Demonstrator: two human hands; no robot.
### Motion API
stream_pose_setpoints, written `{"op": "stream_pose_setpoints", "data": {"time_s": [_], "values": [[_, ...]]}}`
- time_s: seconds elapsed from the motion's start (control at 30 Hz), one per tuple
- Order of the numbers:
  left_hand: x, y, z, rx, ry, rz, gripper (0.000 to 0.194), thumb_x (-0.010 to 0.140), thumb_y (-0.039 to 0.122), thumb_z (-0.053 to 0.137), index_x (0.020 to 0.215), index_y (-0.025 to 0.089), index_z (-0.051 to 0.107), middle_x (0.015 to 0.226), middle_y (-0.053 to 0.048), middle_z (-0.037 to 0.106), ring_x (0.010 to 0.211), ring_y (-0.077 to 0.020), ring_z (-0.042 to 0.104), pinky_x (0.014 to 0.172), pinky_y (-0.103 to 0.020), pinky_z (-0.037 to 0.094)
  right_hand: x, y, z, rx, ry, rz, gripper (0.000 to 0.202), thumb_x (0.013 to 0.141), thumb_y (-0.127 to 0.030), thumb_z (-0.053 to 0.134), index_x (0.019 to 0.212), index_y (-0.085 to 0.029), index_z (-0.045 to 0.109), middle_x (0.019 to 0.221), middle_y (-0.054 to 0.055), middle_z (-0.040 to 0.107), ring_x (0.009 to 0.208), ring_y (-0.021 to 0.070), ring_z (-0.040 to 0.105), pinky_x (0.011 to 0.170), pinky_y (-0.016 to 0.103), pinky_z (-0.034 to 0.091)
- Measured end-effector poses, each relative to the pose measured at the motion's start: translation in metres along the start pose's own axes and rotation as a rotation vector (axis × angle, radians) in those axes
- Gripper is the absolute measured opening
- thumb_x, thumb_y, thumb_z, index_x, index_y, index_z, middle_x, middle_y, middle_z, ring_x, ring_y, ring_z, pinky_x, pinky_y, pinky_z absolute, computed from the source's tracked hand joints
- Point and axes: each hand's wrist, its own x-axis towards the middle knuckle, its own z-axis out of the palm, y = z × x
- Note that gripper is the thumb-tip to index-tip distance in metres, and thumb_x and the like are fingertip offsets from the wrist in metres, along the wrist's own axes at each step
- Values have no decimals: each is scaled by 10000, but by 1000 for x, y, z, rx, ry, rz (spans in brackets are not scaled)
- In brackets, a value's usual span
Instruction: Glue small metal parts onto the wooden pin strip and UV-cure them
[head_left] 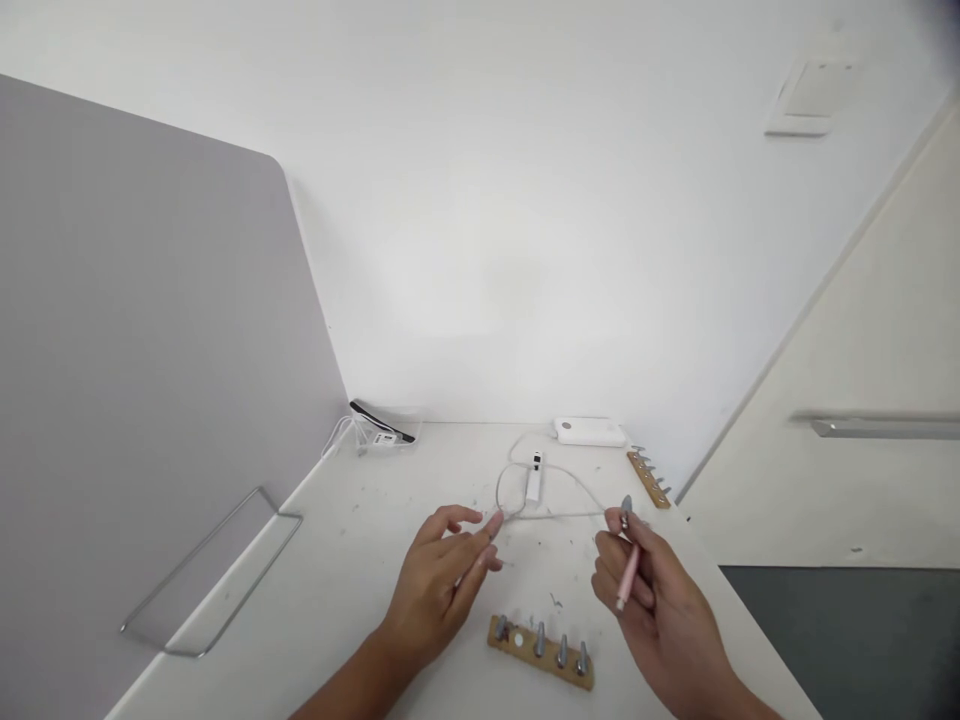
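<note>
My right hand (649,595) is closed around a slim pink pen-shaped tool (628,580), held tilted above the right side of the white tabletop. A small grey, nail-shaped piece (627,503) shows at the tool's upper end, by my thumb and fingertip. My left hand (442,575) hovers with fingers apart and holds nothing I can see. Its fingertips are close to a looped white cable (555,516); whether they touch it, I cannot tell. Between my forearms lies a wooden strip (529,650) bearing several glossy grey nail-shaped pieces and one white dot.
At the back stands a white box-shaped device (589,432) joined to the cable. A narrow white device (534,480) lies amid the loops. Another wooden strip (649,480) is at the right edge. A clear tray (386,428) sits back left, near a wire rack (247,570) and grey panel (150,330).
</note>
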Motion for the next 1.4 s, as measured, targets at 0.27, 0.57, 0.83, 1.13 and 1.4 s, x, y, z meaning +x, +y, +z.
{"op": "stream_pose_setpoints", "data": {"time_s": [0.27,0.57,0.83,1.13,1.4], "values": [[6,13,-9,5,69,129,686,884,39,682,1509,252,496,1029,-86,807,997,-262,707,894,-476,571,0,0,8,-246,-68,-51,460,977,-642,568,799,-219,530,637,-48,371,504,92,195,448,252,249],[3,26,7,-382,23,-240,332,981,216,646,1298,284,716,1084,-114,790,961,-248,701,818,-430,592,-12,32,7,-398,-144,127,519,953,-728,531,944,-211,574,635,-54,457,475,72,282,491,242,245],[2,34,8,-659,-42,-357,280,965,286,695,1236,281,765,1085,-131,752,1038,-263,691,825,-389,580,-16,38,17,-453,-363,164,548,959,-738,509,891,-195,548,700,-27,529,481,61,351,484,228,260],[11,42,-2,-882,-178,-411,182,975,303,687,1091,274,825,1089,-112,720,1021,-253,694,955,-417,536,-16,42,16,-465,-453,95,498,1006,-670,492,915,-183,542,673,-35,533,456,51,331,450,214,240],[14,49,-1,-910,-249,-556,240,975,353,677,918,198,852,1102,-141,714,1001,-267,665,916,-405,545,-16,41,12,-508,-430,45,462,1028,-632,476,907,-190,526,692,-24,565,470,63,354,461,225,256]]}}
